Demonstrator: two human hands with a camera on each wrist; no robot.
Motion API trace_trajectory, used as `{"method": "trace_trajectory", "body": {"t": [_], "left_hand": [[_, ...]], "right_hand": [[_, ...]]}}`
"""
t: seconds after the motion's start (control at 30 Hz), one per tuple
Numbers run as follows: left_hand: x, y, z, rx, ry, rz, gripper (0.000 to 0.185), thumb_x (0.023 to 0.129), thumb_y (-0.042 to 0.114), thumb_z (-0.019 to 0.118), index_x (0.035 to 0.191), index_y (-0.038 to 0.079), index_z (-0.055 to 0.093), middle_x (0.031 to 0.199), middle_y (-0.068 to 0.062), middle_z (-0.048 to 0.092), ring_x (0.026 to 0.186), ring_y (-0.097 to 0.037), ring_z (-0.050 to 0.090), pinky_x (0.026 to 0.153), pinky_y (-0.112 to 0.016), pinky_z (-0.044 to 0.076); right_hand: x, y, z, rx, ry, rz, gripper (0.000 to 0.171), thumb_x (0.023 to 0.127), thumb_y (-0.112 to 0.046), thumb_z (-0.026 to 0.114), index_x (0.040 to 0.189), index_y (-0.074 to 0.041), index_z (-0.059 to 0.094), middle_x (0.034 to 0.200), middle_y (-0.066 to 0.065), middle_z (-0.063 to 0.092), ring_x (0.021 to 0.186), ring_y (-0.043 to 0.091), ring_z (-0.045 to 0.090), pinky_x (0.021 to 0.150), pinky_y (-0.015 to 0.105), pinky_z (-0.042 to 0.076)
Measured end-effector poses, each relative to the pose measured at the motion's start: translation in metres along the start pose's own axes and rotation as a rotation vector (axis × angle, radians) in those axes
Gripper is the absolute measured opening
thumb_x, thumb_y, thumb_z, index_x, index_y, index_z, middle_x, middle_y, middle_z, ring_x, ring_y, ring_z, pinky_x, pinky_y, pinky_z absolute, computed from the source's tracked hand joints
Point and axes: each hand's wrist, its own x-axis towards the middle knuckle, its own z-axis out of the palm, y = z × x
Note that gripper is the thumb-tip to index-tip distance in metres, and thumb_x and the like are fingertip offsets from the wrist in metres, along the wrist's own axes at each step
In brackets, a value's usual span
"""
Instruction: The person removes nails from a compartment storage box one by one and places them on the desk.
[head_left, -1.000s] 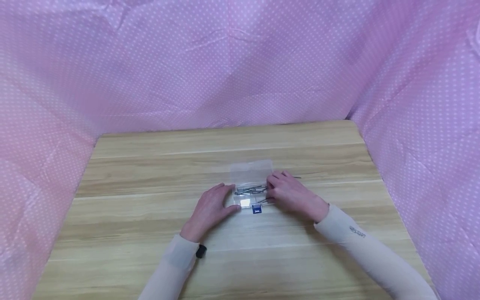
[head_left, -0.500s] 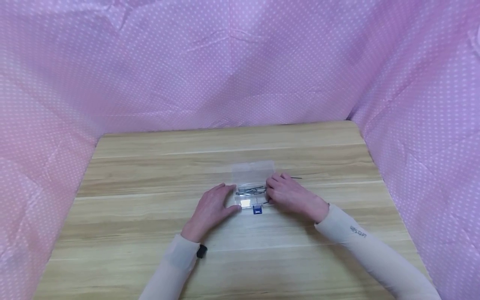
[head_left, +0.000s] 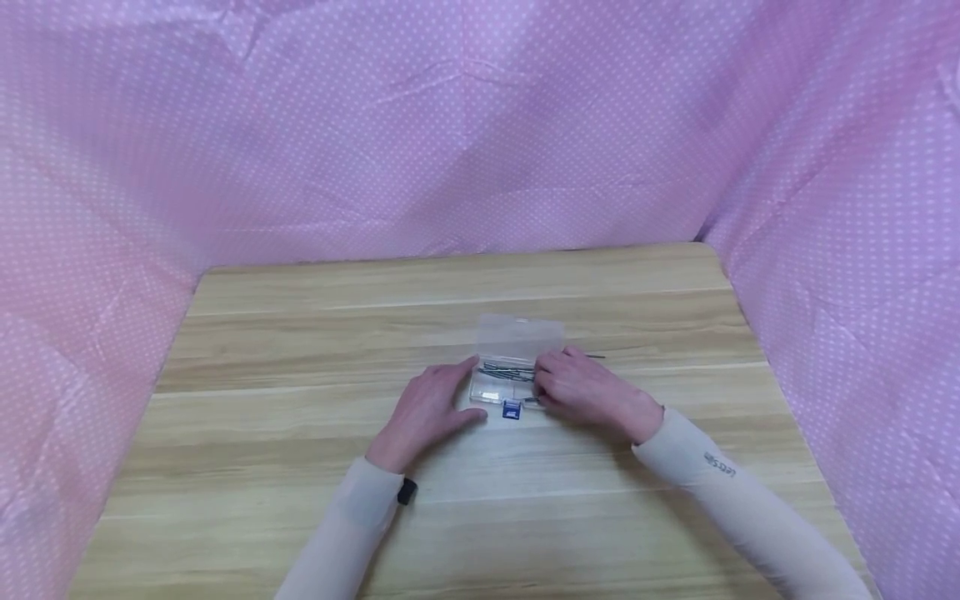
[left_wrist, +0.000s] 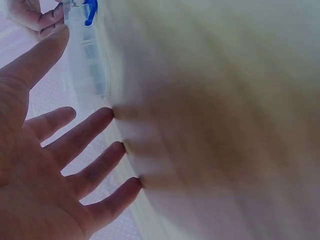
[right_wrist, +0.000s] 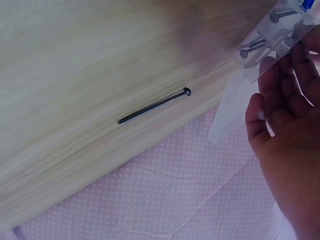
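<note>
Left hand rests flat, fingers spread and straight, against the left end of the clear plastic box at mid-counter. Thin rigid walls, smooth wood beneath: the box may skid and spill its steel nails. Right hand curls its fingers round the right end. One slender nail lies loose beyond; round shank, may roll.
</note>
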Motion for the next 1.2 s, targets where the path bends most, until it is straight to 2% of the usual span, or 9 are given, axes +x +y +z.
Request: {"method": "trace_trajectory", "body": {"t": [0.2, 0.33, 0.6, 0.73, 0.83, 0.97, 1.2], "left_hand": [[0.008, 0.003, -0.005, 0.046, -0.051, 0.016, 0.09, 0.084, 0.057, 0.08, 0.159, 0.025, 0.042, 0.148, -0.01, 0.057, 0.132, -0.036, 0.051, 0.107, -0.055, 0.046], [0.01, 0.003, -0.007, 0.061, -0.064, 0.022, 0.088, 0.085, 0.058, 0.079, 0.159, 0.026, 0.044, 0.147, -0.01, 0.056, 0.131, -0.036, 0.05, 0.107, -0.055, 0.046], [0.011, 0.004, -0.008, 0.056, -0.04, 0.033, 0.083, 0.084, 0.056, 0.081, 0.155, 0.025, 0.05, 0.144, -0.009, 0.059, 0.128, -0.035, 0.052, 0.104, -0.053, 0.048], [0.011, 0.004, -0.008, 0.052, -0.026, 0.032, 0.082, 0.084, 0.055, 0.082, 0.153, 0.023, 0.052, 0.144, -0.009, 0.06, 0.127, -0.035, 0.052, 0.103, -0.052, 0.049], [0.01, 0.004, -0.008, 0.049, -0.018, 0.027, 0.08, 0.084, 0.054, 0.082, 0.151, 0.022, 0.054, 0.143, -0.008, 0.06, 0.127, -0.034, 0.053, 0.103, -0.051, 0.049], [0.01, 0.003, -0.006, 0.038, -0.003, 0.027, 0.078, 0.083, 0.053, 0.083, 0.148, 0.02, 0.056, 0.142, -0.007, 0.062, 0.128, -0.034, 0.052, 0.103, -0.052, 0.049], [0.008, 0.002, -0.004, 0.025, 0.02, 0.036, 0.075, 0.084, 0.053, 0.083, 0.146, 0.018, 0.059, 0.141, -0.007, 0.063, 0.127, -0.034, 0.053, 0.103, -0.052, 0.048]], "right_hand": [[-0.002, 0.001, -0.001, 0.069, 0.016, 0.009, 0.006, 0.09, -0.016, 0.074, 0.089, -0.015, 0.068, 0.09, -0.003, 0.062, 0.081, 0.015, 0.055, 0.079, 0.034, 0.051], [-0.004, 0.001, -0.003, 0.127, 0.011, 0.053, 0.004, 0.091, -0.015, 0.073, 0.09, -0.015, 0.069, 0.089, -0.004, 0.062, 0.079, 0.013, 0.054, 0.078, 0.033, 0.053], [-0.011, 0.005, -0.005, 0.256, 0.015, 0.143, 0.005, 0.097, -0.017, 0.071, 0.095, -0.015, 0.066, 0.086, -0.009, 0.058, 0.077, 0.01, 0.052, 0.073, 0.029, 0.053], [-0.015, 0.007, -0.005, 0.306, 0.056, 0.132, 0.008, 0.097, -0.014, 0.072, 0.102, -0.011, 0.068, 0.092, -0.006, 0.061, 0.083, 0.011, 0.057, 0.077, 0.032, 0.056], [-0.02, 0.008, -0.005, 0.305, 0.098, 0.1, 0.014, 0.096, -0.012, 0.073, 0.11, -0.008, 0.071, 0.1, -0.002, 0.065, 0.09, 0.014, 0.061, 0.083, 0.035, 0.057], [-0.024, 0.01, -0.004, 0.273, 0.109, 0.074, 0.021, 0.097, -0.009, 0.072, 0.117, -0.007, 0.074, 0.107, 0.001, 0.064, 0.095, 0.015, 0.062, 0.087, 0.036, 0.057], [-0.026, 0.014, -0.001, 0.216, 0.161, 0.046, 0.014, 0.092, -0.007, 0.078, 0.106, -0.007, 0.077, 0.101, 0.003, 0.066, 0.091, 0.018, 0.064, 0.083, 0.036, 0.058]]}}
